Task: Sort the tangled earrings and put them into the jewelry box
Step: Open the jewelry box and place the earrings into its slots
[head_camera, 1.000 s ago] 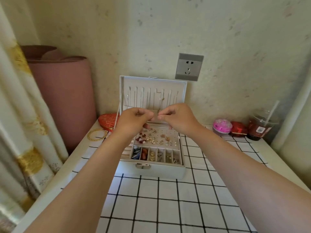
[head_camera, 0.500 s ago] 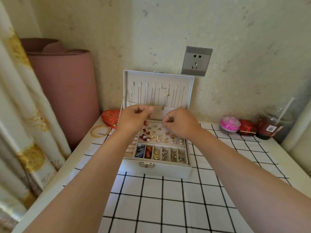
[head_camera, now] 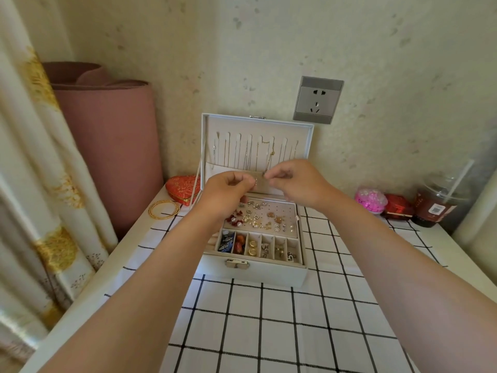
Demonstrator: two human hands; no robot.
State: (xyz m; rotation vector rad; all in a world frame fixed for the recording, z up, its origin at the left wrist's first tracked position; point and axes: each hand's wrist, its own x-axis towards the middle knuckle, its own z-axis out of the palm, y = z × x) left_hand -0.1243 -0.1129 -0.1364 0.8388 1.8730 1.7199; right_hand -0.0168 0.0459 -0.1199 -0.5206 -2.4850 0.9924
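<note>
A white jewelry box point(head_camera: 255, 273) stands open against the wall, its lid upright with thin chains hanging inside. Loose earrings point(head_camera: 258, 215) lie scattered on the padded upper tray, and sorted pieces fill the small front compartments point(head_camera: 252, 247). Both hands hover above the tray in front of the lid. My left hand point(head_camera: 228, 188) pinches a small earring point(head_camera: 256, 181) at its fingertips. My right hand point(head_camera: 293, 180) has its fingers pinched close beside it, apparently on the same tiny piece.
A red heart-shaped case point(head_camera: 183, 188) and gold bangles point(head_camera: 164, 209) lie left of the box. At the back right stand a pink pouch point(head_camera: 370, 199), a red box point(head_camera: 398, 205) and a lidded drink cup point(head_camera: 438, 203). A rolled pink mat point(head_camera: 107, 135) and curtain flank the left.
Both hands stayed raised over the tray, pinched together, with the right hand lifting slightly. The camera view shifted a little.
</note>
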